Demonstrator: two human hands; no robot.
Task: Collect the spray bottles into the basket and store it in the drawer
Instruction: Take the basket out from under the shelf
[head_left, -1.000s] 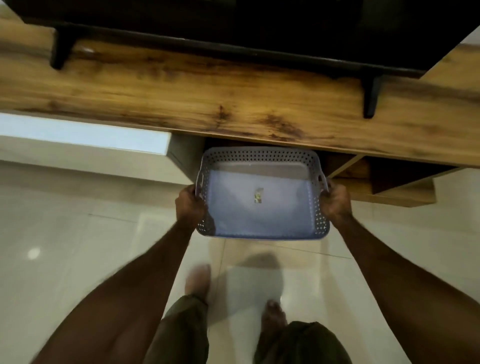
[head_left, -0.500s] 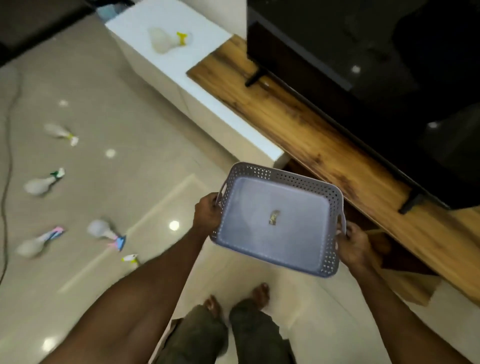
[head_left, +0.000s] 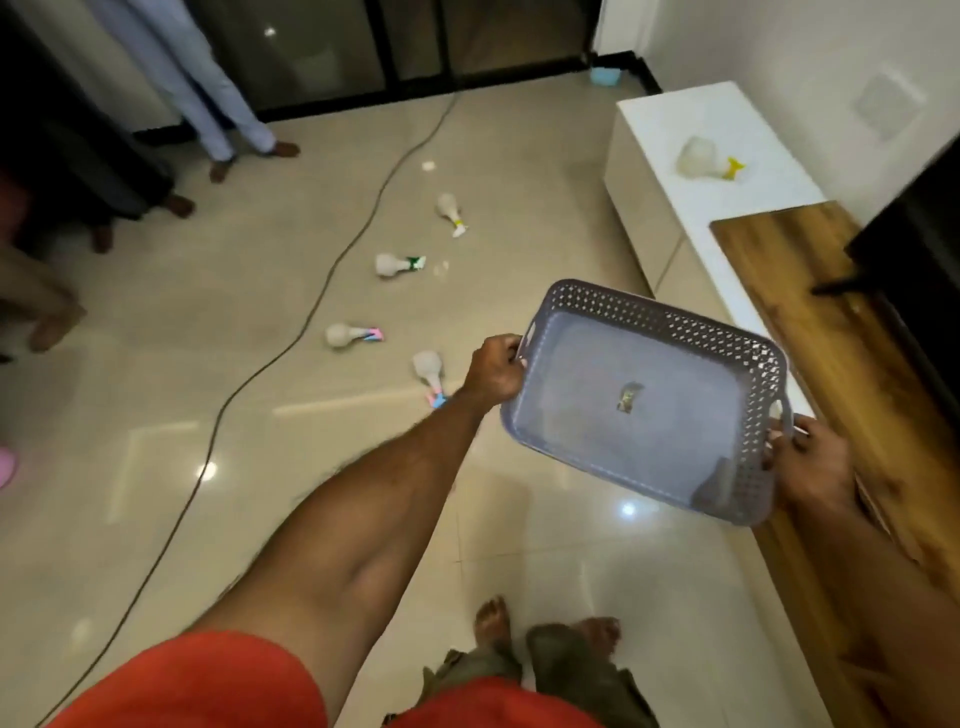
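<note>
I hold an empty grey perforated basket (head_left: 582, 364) above the floor, with only a small sticker on its bottom. My left hand (head_left: 496, 371) grips its left handle and my right hand (head_left: 813, 462) grips its right handle. Several clear spray bottles lie on the tiled floor to the left: one with a blue-pink nozzle (head_left: 428, 369) just beside my left hand, one with a pink nozzle (head_left: 345, 334), one with a green nozzle (head_left: 395, 264) and one with a white-yellow nozzle (head_left: 449, 210). Another bottle with a yellow nozzle (head_left: 701, 158) lies on the white cabinet (head_left: 748, 218).
A dark cable (head_left: 322, 291) runs diagonally across the floor left of the bottles. Other persons' legs and feet (head_left: 223, 119) stand at the far left and back. A wooden TV bench (head_left: 831, 353) with a dark screen (head_left: 919, 218) lines the right side.
The view has swung left from the bench to the open floor. The basket came away from under the bench and is now carried tilted over the tiles, both hands still on its handles.
</note>
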